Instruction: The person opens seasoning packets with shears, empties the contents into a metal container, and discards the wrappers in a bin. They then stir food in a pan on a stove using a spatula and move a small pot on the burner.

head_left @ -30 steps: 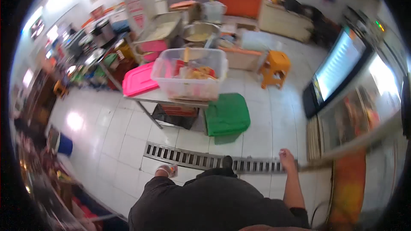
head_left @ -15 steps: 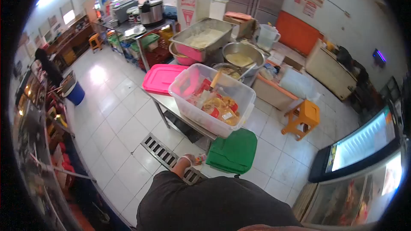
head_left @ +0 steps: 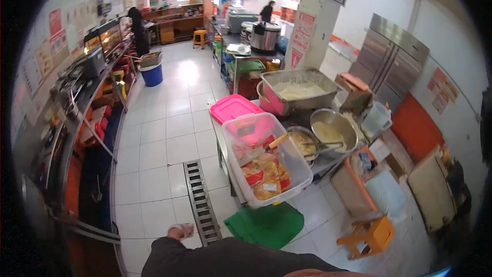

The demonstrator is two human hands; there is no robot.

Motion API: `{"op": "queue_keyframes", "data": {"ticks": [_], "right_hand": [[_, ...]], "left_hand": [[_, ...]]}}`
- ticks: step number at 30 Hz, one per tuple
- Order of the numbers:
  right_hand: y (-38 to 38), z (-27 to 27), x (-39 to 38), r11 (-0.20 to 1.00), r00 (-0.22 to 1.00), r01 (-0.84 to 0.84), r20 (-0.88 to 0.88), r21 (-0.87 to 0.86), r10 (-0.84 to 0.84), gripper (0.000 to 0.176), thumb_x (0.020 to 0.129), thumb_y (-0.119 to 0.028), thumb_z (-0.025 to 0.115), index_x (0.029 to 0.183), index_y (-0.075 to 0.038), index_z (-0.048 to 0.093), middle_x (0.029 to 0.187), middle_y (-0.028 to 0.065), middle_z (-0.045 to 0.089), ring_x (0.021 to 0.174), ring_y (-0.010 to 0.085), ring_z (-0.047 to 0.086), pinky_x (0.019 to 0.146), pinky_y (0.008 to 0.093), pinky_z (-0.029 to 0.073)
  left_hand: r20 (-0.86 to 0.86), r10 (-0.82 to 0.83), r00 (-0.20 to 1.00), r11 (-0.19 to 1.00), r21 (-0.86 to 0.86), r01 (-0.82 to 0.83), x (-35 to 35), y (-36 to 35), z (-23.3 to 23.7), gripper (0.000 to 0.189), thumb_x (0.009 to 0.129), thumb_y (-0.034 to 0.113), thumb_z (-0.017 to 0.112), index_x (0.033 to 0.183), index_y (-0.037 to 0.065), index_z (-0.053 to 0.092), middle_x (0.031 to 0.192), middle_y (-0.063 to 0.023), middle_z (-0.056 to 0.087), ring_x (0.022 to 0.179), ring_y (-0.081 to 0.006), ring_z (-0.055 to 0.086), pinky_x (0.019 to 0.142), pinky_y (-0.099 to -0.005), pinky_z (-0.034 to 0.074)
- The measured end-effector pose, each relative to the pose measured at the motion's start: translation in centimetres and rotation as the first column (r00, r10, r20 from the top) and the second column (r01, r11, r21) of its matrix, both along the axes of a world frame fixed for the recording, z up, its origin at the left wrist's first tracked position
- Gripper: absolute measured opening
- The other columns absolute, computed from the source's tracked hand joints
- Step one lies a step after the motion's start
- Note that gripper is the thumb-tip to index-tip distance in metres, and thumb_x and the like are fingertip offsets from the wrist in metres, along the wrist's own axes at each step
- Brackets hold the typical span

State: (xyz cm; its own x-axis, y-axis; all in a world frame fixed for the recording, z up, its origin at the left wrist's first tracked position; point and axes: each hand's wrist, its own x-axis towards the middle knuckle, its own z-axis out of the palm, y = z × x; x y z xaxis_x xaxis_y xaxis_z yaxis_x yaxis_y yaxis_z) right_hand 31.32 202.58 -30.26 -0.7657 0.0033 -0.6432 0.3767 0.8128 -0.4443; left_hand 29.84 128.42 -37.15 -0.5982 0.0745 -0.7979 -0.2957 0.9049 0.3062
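Note:
Neither my left hand nor my right hand shows; only a dark-clothed leg (head_left: 169,256) and a sandalled foot (head_left: 182,230) are below me. A skin-coloured strip at the bottom edge is too cut off to identify. In front stands a clear plastic tub (head_left: 302,182) on a metal table. Inside it lie bagged orange-yellow food pieces (head_left: 269,172) with red packaging. A knife (head_left: 278,142) with a yellowish handle rests across them. A bright pink lid (head_left: 228,107) lies behind the tub, and a green lid (head_left: 266,224) is low in front of it.
Beyond the tub are a deep metal pan (head_left: 307,97) of white powder and a steel bowl (head_left: 334,131) of pale batter. An orange stool (head_left: 376,233) stands at right. A floor drain (head_left: 200,200) runs beside the table. Two people are far off, one (head_left: 137,33) near a blue bucket (head_left: 151,76).
My view has swung left and up, so the tub and table sit lower and the left counter shows more. My foot appears farther left, across the drain. The fridge at right has nearly left view.

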Motion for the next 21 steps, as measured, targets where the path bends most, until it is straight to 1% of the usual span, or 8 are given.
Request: {"op": "queue_keyframes", "data": {"ticks": [6,7,8,9,10,12,17,21], "right_hand": [[15.7,-9.6,-2.9,0.423,0.535,-0.758,0.104,0.496,0.838,0.023,0.079,-0.02,0.061,0.092,-0.007,0.076,0.104,0.0166,0.072,0.095,0.0343,0.069,0.084,0.0474,0.055],[16.6,-14.1,-2.3,0.796,0.89,-0.414,0.013,0.442,0.455,0.031,0.093,-0.027,0.05,0.106,-0.008,0.071,0.113,0.0134,0.069,0.111,0.036,0.062,0.094,0.0486,0.051],[16.8,-11.3,-3.0,0.645,0.74,-0.594,0.014,0.48,0.672,0.037,0.097,-0.034,0.047,0.109,-0.008,0.069,0.114,0.0172,0.068,0.113,0.0358,0.061,0.099,0.0467,0.048],[17.3,-13.8,-2.8,0.981,0.999,-0.018,-0.044,0.195,0.027,0.045,0.101,-0.041,0.041,0.114,-0.008,0.068,0.111,0.0217,0.067,0.111,0.0373,0.062,0.103,0.0455,0.044],[14.3,-7.1,-3.1,0.924,0.932,-0.357,-0.016,0.138,0.362,0.055,0.102,-0.048,0.038,0.113,-0.003,0.066,0.112,0.0241,0.067,0.11,0.0372,0.062,0.105,0.0467,0.042],[11.1,-4.5,-1.8,0.974,0.966,-0.226,0.122,-0.025,0.227,0.054,0.101,-0.049,0.043,0.11,0.0,0.065,0.109,0.0222,0.069,0.103,0.0356,0.065,0.096,0.0474,0.047],[8.0,-3.3,4.2,0.929,0.913,-0.365,0.174,-0.06,0.369,0.047,0.091,-0.036,0.067,0.13,-0.01,0.059,0.099,0.0133,0.07,0.091,0.0264,0.066,0.084,0.0368,0.052],[2.9,5.7,6.4,0.95,0.931,-0.304,0.233,0.068,0.281,0.048,0.093,-0.033,0.067,0.133,-0.01,0.057,0.091,0.0099,0.07,0.086,0.0215,0.066,0.08,0.0373,0.053]], "left_hand": [[-0.279,-0.168,0.945,0.966,-0.236,0.102,9.4,9.4,4.5,0.04,0.105,0.038,0.034,0.121,0.01,0.058,0.112,-0.0146,0.065,0.102,-0.0303,0.062,0.093,-0.0461,0.045],[-0.333,-0.146,0.932,0.966,-0.253,0.061,9.9,10.3,1.5,0.04,0.104,0.039,0.037,0.117,0.009,0.06,0.107,-0.0143,0.066,0.097,-0.0304,0.062,0.089,-0.0457,0.046],[-0.409,-0.096,0.907,0.964,-0.266,-0.018,10.9,11.3,-1.7,0.041,0.102,0.041,0.04,0.112,0.008,0.061,0.102,-0.014,0.067,0.092,-0.0306,0.062,0.085,-0.0454,0.047],[-0.492,0.003,0.871,0.962,-0.235,-0.137,11.6,12.6,-4.3,0.041,0.101,0.043,0.044,0.107,0.007,0.063,0.097,-0.0137,0.067,0.087,-0.0308,0.062,0.081,-0.0451,0.047],[-0.603,0.124,0.788,0.95,-0.157,-0.27,12.8,14.0,-7.3,0.043,0.099,0.044,0.047,0.102,0.006,0.065,0.093,-0.0134,0.068,0.082,-0.031,0.062,0.077,-0.0447,0.048],[0.306,0.799,0.518,0.325,0.506,-0.799,12.9,16.8,-10.3,0.043,0.096,0.049,0.052,0.097,0.008,0.065,0.087,-0.0087,0.067,0.075,-0.0263,0.061,0.068,-0.0415,0.048],[0.549,0.779,0.303,0.251,0.17,-0.953,8.3,27.8,-4.7,0.026,0.093,0.035,0.062,0.104,0.011,0.067,0.089,-0.0079,0.067,0.075,-0.0236,0.061,0.064,-0.0403,0.05],[0.656,0.593,0.467,0.096,0.518,-0.85,7.4,30.9,-5.7,0.024,0.095,0.03,0.059,0.109,0.011,0.065,0.102,-0.0083,0.068,0.094,-0.0269,0.066,0.079,-0.043,0.054]]}}
